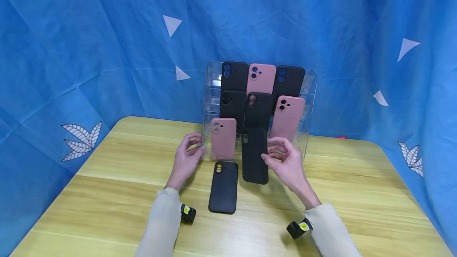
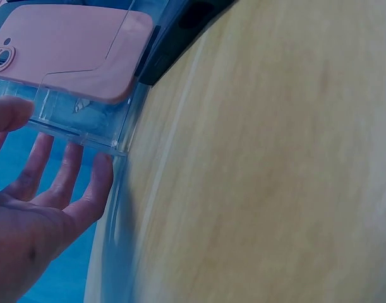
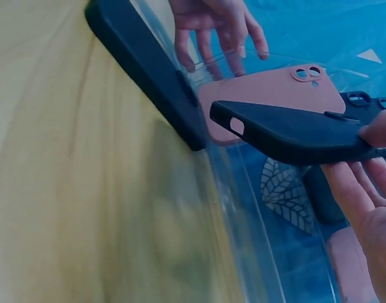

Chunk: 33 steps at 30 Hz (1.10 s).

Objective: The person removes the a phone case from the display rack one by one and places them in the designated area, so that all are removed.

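Observation:
A clear acrylic tiered rack (image 1: 309, 106) holds pink and black phone cases. My right hand (image 1: 287, 162) pinches a black phone case (image 1: 255, 165) by its right edge, thumb in front and fingers behind, at the lowest tier. In the right wrist view this held case (image 3: 287, 131) is tilted, with its end cutout showing. Its top part overlaps the rack. My left hand (image 1: 186, 158) grips the rack's left side; the left wrist view puts its thumb at the front lip (image 2: 79, 136) and its fingers beyond. Beside that hand, a pink case (image 1: 223, 138) stands in the lowest tier.
Another black case (image 1: 223, 193) lies on the wooden table (image 1: 118, 193) before the rack. Higher tiers hold several cases, among them a pink one (image 1: 288, 116) at right and a black one (image 1: 233, 76) at upper left. A blue curtain (image 1: 107, 31) hangs behind.

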Available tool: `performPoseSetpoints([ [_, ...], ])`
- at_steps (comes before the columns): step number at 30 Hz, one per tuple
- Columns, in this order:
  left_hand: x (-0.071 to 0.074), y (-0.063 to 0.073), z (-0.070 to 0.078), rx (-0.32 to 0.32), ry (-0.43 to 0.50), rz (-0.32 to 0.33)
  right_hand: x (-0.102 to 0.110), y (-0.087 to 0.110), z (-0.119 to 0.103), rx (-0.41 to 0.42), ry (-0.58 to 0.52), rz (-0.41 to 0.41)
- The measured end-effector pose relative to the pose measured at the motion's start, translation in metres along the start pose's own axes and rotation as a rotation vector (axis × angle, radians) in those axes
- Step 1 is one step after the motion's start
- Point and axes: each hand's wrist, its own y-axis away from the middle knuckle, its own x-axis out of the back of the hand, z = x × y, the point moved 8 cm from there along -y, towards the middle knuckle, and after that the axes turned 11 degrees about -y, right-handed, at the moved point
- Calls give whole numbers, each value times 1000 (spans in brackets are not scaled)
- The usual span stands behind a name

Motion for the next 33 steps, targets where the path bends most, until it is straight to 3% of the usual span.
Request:
performPoseSetpoints([
  [20, -1, 1, 1, 3, 10, -9, -6, 33, 25, -198, -80, -105],
  [33, 0, 2, 2, -3, 8, 1, -6, 45, 31, -218, -13, -134],
])
